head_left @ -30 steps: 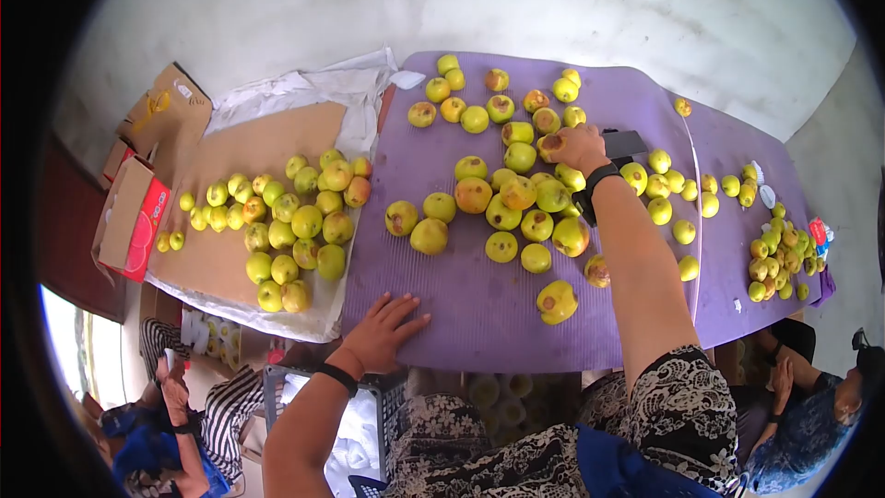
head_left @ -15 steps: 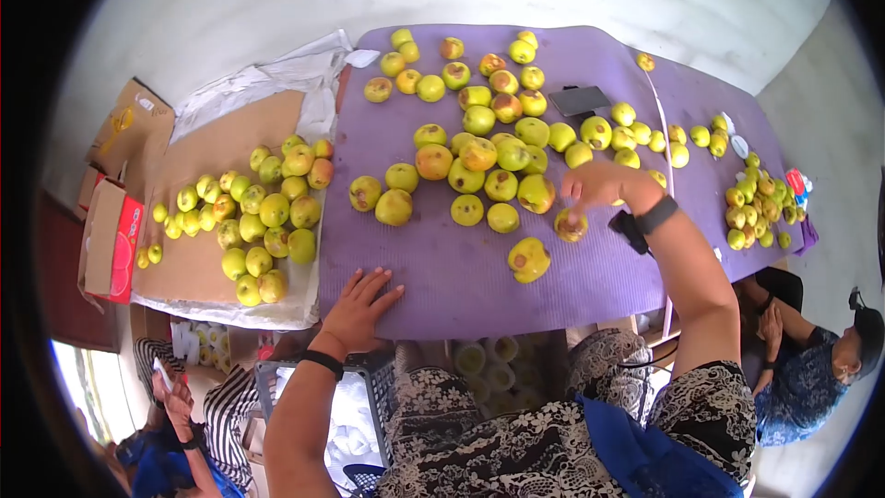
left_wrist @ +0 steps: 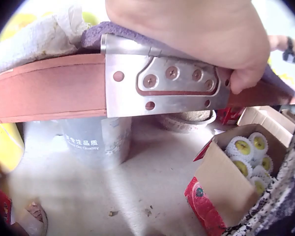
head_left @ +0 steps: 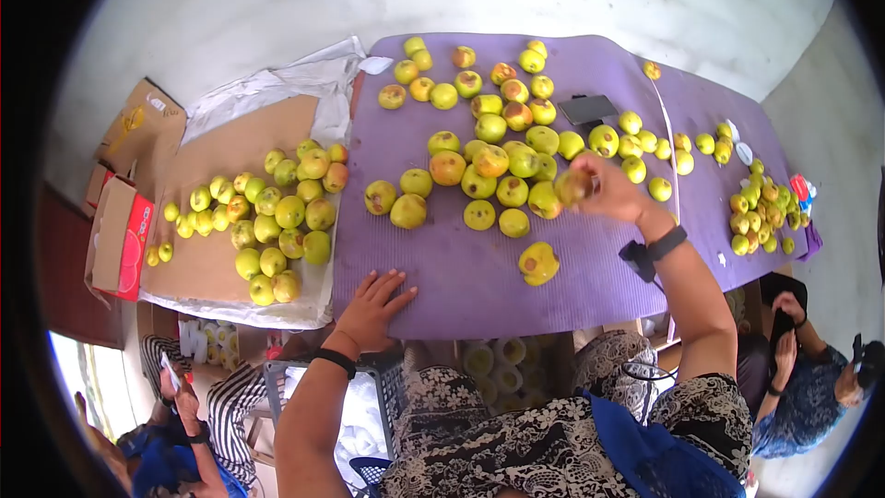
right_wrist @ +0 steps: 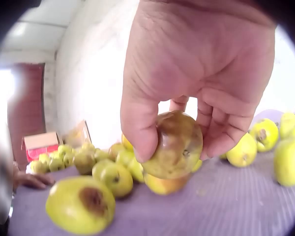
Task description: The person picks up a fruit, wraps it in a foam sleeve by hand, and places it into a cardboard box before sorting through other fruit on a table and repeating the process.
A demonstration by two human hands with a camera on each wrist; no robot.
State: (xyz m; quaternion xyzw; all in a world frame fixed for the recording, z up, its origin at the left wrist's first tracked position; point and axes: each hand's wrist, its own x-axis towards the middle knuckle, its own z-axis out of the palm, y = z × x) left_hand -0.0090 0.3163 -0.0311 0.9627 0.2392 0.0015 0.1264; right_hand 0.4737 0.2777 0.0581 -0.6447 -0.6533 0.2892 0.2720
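Observation:
My right hand pinches a browned, bruised apple between thumb and fingers, close over the purple mat beside the middle cluster of apples. Most of these are yellow-green, several with brown spots. Nearer the front lies a yellow apple with a dark rotten patch, seen large in the right wrist view. My left hand rests with spread fingers on the mat's front edge, holding nothing. In the left wrist view it lies above a metal hinge on the table's edge.
A black phone lies behind the apples. On cardboard at left sit more apples, beside a red box. A heap of smaller apples is at far right. Below stand a crate and a box of net-wrapped apples. Two other people sit nearby.
My right hand came from the back apples near the phone to a bruised apple nearer the front, then took hold of it and moved it back toward the cluster. My left hand stays put.

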